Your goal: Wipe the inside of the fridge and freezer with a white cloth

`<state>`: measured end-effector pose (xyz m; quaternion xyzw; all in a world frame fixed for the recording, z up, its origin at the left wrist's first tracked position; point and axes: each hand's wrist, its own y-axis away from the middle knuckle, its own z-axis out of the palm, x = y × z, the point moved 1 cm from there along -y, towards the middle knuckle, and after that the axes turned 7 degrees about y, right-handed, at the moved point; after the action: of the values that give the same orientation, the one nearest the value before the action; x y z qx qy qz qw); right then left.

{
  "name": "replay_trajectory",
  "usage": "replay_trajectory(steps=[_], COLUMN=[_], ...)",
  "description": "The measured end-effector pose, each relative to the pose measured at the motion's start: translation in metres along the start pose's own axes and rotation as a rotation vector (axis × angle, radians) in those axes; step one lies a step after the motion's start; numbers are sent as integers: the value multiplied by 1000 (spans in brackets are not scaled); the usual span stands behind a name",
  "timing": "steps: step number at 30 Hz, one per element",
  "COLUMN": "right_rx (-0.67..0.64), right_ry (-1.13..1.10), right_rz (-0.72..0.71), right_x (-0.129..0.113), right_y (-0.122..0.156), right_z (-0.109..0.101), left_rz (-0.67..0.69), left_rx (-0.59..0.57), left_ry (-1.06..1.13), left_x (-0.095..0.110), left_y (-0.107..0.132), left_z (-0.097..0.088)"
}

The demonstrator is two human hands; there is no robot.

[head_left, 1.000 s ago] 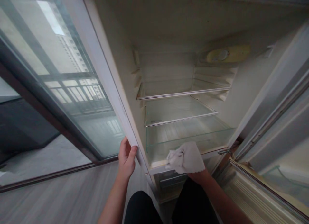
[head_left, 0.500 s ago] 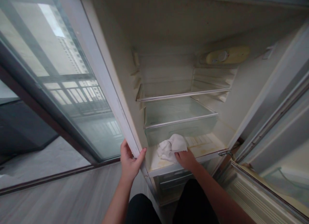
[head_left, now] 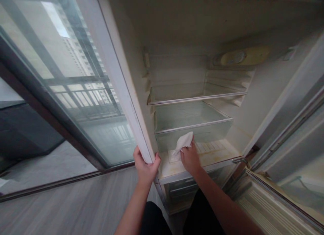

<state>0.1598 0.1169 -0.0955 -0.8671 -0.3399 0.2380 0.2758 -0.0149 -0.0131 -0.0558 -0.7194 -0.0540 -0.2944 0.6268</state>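
An open fridge [head_left: 260, 93] stands in front of me, its compartment bare. My left hand [head_left: 146, 167] is wrapped round the front edge of the fridge's left side wall [head_left: 121, 83]. My right hand [head_left: 190, 158] presses a crumpled white cloth [head_left: 184, 142] onto the stained bottom shelf [head_left: 215, 154], close to the clear drawer [head_left: 210, 132] at the back. Two glass shelves [head_left: 194, 98] sit above it.
The fridge door [head_left: 286, 181] hangs open at the right with its racks showing. A glass balcony door [head_left: 63, 86] fills the left side. Grey wood-look floor [head_left: 63, 208] lies below. My dark-clothed knees [head_left: 157, 221] are at the bottom edge.
The clear drawer, pulled out a second ago, now sits back in. My right hand has carried the cloth from the drawer's front onto the bottom shelf and further inward. My left hand slid slightly right.
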Motion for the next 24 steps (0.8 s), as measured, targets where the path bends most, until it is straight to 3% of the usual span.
replay_trajectory(steps=[4,10,14,18,24], right_rx=[-1,-20,-130,-141,47], right_ry=[-14,-16,61,172,377], right_rz=[21,-280,-349,-291,115], right_x=[-13,-44,-44,-18,66], right_y=[2,-18,-38,-40,-44], right_z=[2,14,24,17,-25], left_rz=[17,1,-13,-10,-26], left_rx=[-21,-55,-69,-67,-84], left_ry=[3,14,22,23,67], left_x=[-1,-2,-3,-4,-4], left_y=[2,2,2,0,1], left_z=[1,-1,-1,-2,-2])
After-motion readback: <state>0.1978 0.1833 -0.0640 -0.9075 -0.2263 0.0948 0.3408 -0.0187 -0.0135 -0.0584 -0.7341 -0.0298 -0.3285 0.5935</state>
